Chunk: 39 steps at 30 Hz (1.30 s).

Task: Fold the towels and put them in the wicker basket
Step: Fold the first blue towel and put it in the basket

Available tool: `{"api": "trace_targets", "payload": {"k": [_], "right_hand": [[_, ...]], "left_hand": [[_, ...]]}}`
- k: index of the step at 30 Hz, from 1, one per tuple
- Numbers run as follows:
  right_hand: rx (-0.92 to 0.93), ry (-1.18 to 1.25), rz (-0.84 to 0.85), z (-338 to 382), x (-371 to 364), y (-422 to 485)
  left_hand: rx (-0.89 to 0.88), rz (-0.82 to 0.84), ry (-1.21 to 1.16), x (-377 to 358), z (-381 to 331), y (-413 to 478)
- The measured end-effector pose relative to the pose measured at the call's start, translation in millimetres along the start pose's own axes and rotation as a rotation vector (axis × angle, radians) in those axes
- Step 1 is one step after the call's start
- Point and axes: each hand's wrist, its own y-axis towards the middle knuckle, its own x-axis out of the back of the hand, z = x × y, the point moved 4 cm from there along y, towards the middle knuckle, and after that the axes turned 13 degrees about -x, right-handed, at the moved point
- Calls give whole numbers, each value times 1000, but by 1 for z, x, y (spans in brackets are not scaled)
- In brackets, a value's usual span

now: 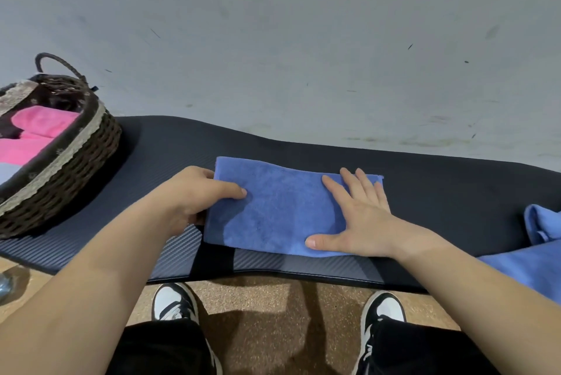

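Ribbed black mat [425, 192] bears plush rectangular blue towel [282, 207].

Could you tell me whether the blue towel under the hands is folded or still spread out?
Folded: the blue towel lies as a compact rectangle on the black mat, right hand flat on it, left hand gripping its edge.

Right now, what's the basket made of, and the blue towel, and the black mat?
The basket looks like dark brown woven wicker with a lacy cloth band round its rim. The blue towel seems soft terry cloth; its surface is fuzzy and matte. The black mat is probably foam or rubber, judging by its fine ribbed texture.
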Motion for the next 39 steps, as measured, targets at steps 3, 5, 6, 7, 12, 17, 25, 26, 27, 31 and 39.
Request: {"api": "trace_targets", "payload": {"k": [3,5,6,7,12,17,25,26,27,31,39], "right_hand": [[37,11,10,11,-6,-2],[67,105,-15,17,0,-3],[67,191,-44,18,7,-4],[56,286,-90,17,15,-4],[-52,612,-314,-5,43,-2],[-189,895,-54,-23,34,2],[-348,1156,-15,-42,35,5],[-335,1158,2,-43,35,5],[-316,1150,19,-43,35,4],[-251,1095,39,-41,34,1],[-295,973,-54,-41,32,6]], "left_hand": [[26,-54,-55,12,2,-7],[25,-100,-85,19,0,-12],[13,-124,-115,20,-3,-14],[-15,-153,-150,21,-8,-17],[-272,-211,-187,-7,-47,-31],[-444,-160,71,-76,-77,-28],[-511,-4,200,-163,-85,-2],[-514,27,214,-168,-83,-1],[-509,60,215,-171,-80,0],[-547,-29,240,-150,-72,-2],[-321,-190,423,-102,-31,6]]}}
